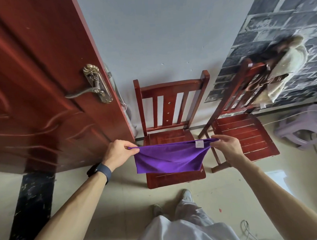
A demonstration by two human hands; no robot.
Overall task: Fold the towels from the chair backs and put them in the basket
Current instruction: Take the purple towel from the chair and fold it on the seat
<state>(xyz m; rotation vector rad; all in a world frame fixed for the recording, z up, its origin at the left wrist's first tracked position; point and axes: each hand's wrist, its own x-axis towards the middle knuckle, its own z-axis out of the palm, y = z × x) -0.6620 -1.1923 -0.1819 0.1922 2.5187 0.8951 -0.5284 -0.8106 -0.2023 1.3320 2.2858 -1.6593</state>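
The left hand (119,152) and right hand (225,147) are pinching shut on the purple towel (167,158), stretching it over the chair (173,135) at 12 o'clock; a slack pinch risks dropping 1 corner.

Open floor in front, hemmed in by door and chairs

The pale floor (121,199) around the person's feet lies open, and the air above the near chair (173,133) seat is free except for the purple towel (168,158) stretched across it between the left hand (119,152) and right hand (226,146). The red door (43,88) stands just beside the left hand, its handle (91,90) jutting out higher up. The second chair (245,130), cloths (286,69) heaped on its back, crowds the right, a lilac stool (303,128) beyond it.
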